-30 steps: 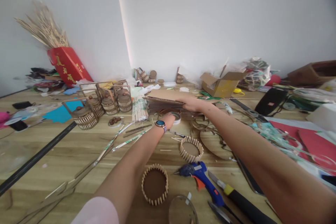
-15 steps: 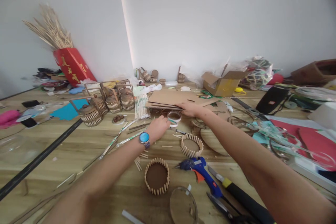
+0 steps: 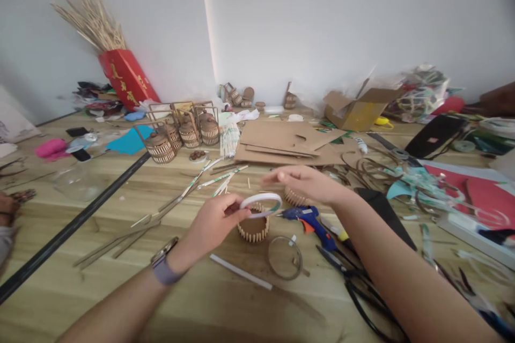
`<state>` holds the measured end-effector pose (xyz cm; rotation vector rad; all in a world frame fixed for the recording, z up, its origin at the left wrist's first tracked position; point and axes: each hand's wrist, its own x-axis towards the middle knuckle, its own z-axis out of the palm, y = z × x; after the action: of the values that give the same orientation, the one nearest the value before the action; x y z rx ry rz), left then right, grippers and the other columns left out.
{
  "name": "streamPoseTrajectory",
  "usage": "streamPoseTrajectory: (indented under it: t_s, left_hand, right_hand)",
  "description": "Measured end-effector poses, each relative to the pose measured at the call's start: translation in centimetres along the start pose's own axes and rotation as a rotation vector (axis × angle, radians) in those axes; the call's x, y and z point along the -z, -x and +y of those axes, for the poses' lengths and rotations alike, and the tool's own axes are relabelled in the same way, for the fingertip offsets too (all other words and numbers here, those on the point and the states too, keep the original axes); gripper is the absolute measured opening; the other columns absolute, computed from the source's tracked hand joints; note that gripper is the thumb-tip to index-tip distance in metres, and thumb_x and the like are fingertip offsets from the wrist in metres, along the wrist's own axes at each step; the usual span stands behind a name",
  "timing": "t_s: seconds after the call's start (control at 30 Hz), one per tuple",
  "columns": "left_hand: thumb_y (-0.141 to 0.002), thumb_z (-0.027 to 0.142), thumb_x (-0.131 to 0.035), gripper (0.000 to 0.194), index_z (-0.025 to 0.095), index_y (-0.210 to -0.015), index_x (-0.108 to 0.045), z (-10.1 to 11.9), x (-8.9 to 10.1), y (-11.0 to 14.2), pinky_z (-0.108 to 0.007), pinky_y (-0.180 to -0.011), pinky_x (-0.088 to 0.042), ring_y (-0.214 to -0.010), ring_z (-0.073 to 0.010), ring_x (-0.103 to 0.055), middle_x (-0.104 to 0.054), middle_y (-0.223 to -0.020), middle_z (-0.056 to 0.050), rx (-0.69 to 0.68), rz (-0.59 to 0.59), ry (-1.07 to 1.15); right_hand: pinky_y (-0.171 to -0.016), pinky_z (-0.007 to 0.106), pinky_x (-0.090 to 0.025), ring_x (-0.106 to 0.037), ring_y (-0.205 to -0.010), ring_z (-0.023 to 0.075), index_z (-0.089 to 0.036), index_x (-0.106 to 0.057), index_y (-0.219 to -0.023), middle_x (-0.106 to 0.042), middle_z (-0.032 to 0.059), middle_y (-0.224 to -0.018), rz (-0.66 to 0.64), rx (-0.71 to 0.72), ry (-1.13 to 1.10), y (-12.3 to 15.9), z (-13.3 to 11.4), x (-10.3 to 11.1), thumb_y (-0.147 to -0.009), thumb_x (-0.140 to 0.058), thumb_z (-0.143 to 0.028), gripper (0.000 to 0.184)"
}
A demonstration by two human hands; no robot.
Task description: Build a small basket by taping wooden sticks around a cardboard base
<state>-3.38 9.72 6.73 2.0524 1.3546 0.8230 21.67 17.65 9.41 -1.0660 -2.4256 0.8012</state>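
Observation:
My left hand (image 3: 213, 222) pinches a white roll of tape (image 3: 261, 204) and holds it above a small round stick basket (image 3: 252, 228) on the wooden table (image 3: 120, 278). My right hand (image 3: 308, 182) hovers just right of the tape, fingers slightly curled and pointing left, with nothing in it. A second stick ring (image 3: 295, 196) sits partly hidden behind that hand. A blue glue gun (image 3: 308, 220) lies just below my right wrist.
Cardboard sheets (image 3: 285, 142) are stacked behind my hands. Small wooden lantern baskets (image 3: 181, 134) stand at back left near a red box of straw (image 3: 126, 77). Scissors (image 3: 354, 273), a clear disc (image 3: 285, 257), an open carton (image 3: 356, 110) and paper scraps lie to the right. Another person's hand (image 3: 8, 206) is at the left edge.
My left hand picked the tape roll up from beside the cardboard and drew it toward me over the stick basket. My right hand left the cardboard stack and followed.

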Motion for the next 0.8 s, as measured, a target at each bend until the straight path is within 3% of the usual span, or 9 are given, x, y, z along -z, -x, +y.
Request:
streamPoseTrajectory:
  t_s: [0.07, 0.17, 0.3, 0.43, 0.53, 0.63, 0.7, 0.8]
  left_hand:
    - [-0.087, 0.038, -0.061, 0.022, 0.017, -0.08, -0.065, 0.4, -0.5, 1.9, -0.023, -0.06, -0.039, -0.066, -0.0141, -0.055, -0.062, -0.07, 0.002, 0.063, -0.03, 0.211]
    - [-0.083, 0.039, -0.065, 0.022, 0.017, -0.082, -0.066, 0.7, -1.4, 4.2, -0.023, -0.061, -0.041, -0.067, -0.0132, -0.055, -0.062, -0.072, 0.002, 0.16, -0.06, 0.456]
    - [-0.079, 0.04, -0.072, 0.025, 0.017, -0.084, -0.068, 0.5, -3.0, 6.3, -0.024, -0.066, -0.045, -0.07, -0.0136, -0.059, -0.066, -0.075, 0.0, 0.254, -0.128, 0.736]
    - [-0.078, 0.051, -0.073, 0.037, 0.016, -0.087, -0.066, -0.1, -4.4, 7.7, -0.027, -0.072, -0.049, -0.073, -0.0152, -0.062, -0.069, -0.083, -0.003, 0.286, -0.139, 0.91]
    - [-0.082, 0.054, -0.07, 0.042, 0.018, -0.104, -0.065, 0.2, -4.5, 8.6, -0.03, -0.076, -0.049, -0.083, -0.0185, -0.063, -0.07, -0.096, -0.006, 0.222, -0.192, 0.743]
    - [-0.09, 0.054, -0.061, 0.046, 0.022, -0.123, -0.06, 1.7, -3.9, 9.1, -0.034, -0.089, -0.044, -0.105, -0.0231, -0.056, -0.064, -0.117, -0.008, -0.012, -0.104, 0.409]
    - [-0.097, 0.052, -0.048, 0.039, 0.021, -0.116, -0.061, 3.0, -3.6, 9.1, -0.035, -0.092, -0.041, -0.105, -0.0234, -0.052, -0.064, -0.108, -0.008, -0.179, -0.07, 0.331]
    - [-0.104, 0.041, -0.035, 0.036, 0.019, -0.084, -0.056, 4.0, -4.2, 9.0, -0.031, -0.079, -0.04, -0.082, -0.018, -0.051, -0.057, -0.081, -0.003, -0.149, -0.084, 0.332]
  right_hand:
    - [-0.088, 0.035, -0.051, -0.068, -0.095, 0.02, -0.018, -0.073, -0.107, -0.075, 0.0072, -0.1, -0.092, 0.073, -0.282, 2.6, -2.0, -1.8, -0.095, -0.041, -0.063, 0.056]
    - [-0.08, 0.029, -0.05, -0.066, -0.081, 0.0155, -0.018, -0.072, -0.089, -0.072, 0.0038, -0.085, -0.051, 0.038, -0.627, 6.0, -3.4, -4.7, -0.092, -0.052, -0.058, 0.045]
    - [-0.069, 0.027, -0.048, -0.061, -0.067, 0.0124, -0.018, -0.069, -0.086, -0.068, 0.0018, -0.075, 0.021, -0.03, -0.997, 9.1, -3.9, -8.3, -0.09, -0.061, -0.053, 0.036]
    - [-0.064, 0.026, -0.045, -0.057, -0.061, 0.0115, -0.017, -0.068, -0.083, -0.066, 0.0019, -0.07, 0.094, -0.069, -1.153, 11.0, -4.6, -10.7, -0.086, -0.067, -0.053, 0.036]
    - [-0.054, 0.024, -0.039, -0.049, -0.052, 0.0089, -0.018, -0.067, -0.079, -0.062, 0.0002, -0.066, 0.106, -0.14, -1.19, 12.0, -5.4, -11.2, -0.081, -0.071, -0.054, 0.037]
    - [-0.049, 0.023, -0.034, -0.046, -0.052, 0.0092, -0.018, -0.065, -0.075, -0.058, -0.0011, -0.061, 0.046, -0.234, -1.056, 12.3, -6.4, -10.9, -0.08, -0.07, -0.056, 0.039]
    - [-0.05, 0.023, -0.032, -0.045, -0.053, 0.0096, -0.018, -0.063, -0.072, -0.055, -0.0019, -0.058, 0.016, -0.263, -0.924, 12.3, -7.2, -10.8, -0.084, -0.066, -0.056, 0.04]
    - [-0.054, 0.024, -0.033, -0.043, -0.056, 0.01, -0.017, -0.063, -0.071, -0.053, -0.0023, -0.059, -0.022, -0.238, -0.828, 12.4, -7.9, -11.0, -0.087, -0.062, -0.055, 0.041]
